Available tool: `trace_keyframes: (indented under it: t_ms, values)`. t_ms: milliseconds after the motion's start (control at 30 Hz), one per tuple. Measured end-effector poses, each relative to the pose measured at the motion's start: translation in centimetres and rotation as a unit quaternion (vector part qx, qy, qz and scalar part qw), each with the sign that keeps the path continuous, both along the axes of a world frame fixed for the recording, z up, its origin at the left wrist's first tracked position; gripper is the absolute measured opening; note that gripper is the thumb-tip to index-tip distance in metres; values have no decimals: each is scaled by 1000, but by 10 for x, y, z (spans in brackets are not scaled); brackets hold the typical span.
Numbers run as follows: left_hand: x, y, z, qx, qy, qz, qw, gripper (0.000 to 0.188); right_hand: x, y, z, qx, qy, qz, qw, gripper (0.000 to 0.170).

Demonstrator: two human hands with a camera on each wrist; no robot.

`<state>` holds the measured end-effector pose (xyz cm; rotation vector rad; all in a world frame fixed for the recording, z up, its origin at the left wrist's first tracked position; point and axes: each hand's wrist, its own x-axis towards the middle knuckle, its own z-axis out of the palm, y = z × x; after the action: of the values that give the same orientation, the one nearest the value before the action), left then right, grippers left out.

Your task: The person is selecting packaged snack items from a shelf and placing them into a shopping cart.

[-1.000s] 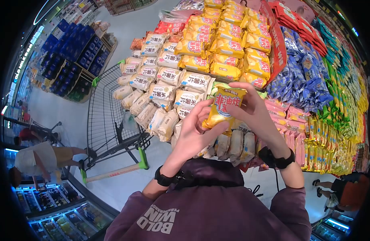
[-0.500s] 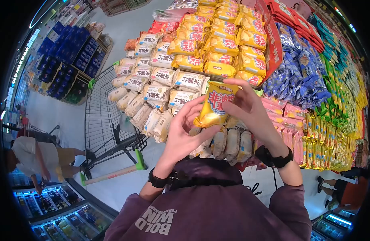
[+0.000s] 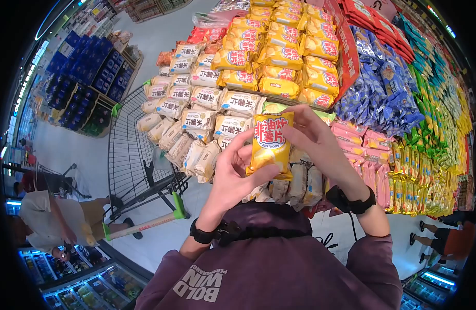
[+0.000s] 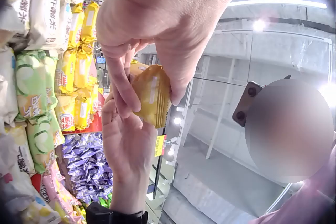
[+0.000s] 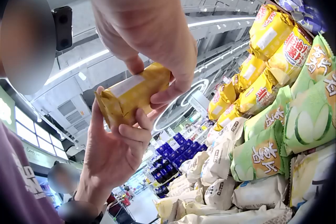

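A yellow pack of potato chips is held between both hands in front of the chest. Its printed front faces the head camera, upright. My left hand grips the lower left, thumb across the front near the bottom edge. From the upper right, my right hand pinches the pack, its thumb on the front and fingers behind the top. In the right wrist view, the back of the pack shows a pale label strip, with fingers of both hands around it. The left wrist view shows the crimped end of the pack.
Behind the hands stands a display of white packs, yellow packs, blue packs and pink packs. A shopping cart stands at left. One person is beyond it; another is at far right.
The pack has shifted slightly left and turned from a slant to nearly upright, its printed front now squarer to the head camera. Both hands keep hold of it. The person at left has moved.
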<state>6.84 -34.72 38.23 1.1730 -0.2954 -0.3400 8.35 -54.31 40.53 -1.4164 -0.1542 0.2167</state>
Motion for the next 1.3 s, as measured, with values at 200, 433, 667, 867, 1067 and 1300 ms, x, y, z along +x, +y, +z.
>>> trace_keyframes:
  t_ms: [200,433,667,867,1067,1300]
  values:
    - [-1,3,2,10,17,4,1000,74,1,3,-1,3,-9,13,1000,33]
    - [0,-5,-2,47,-36,37,998,72,-2,-2,-3,-9,-38,13,999,40]
    - [0,-9,-2,55,-23,25,998,67,-3,-6,-7,-56,-64,5,996,48]
    - [0,-8,4,99,6,14,995,59,-5,-7,-4,-86,-52,2,995,53]
    - [0,-8,1,83,-24,30,996,58,-7,-7,-5,-97,-56,-12,994,58]
    - [4,-3,-13,153,-81,54,983,74,-5,-7,0,-119,-86,39,988,64]
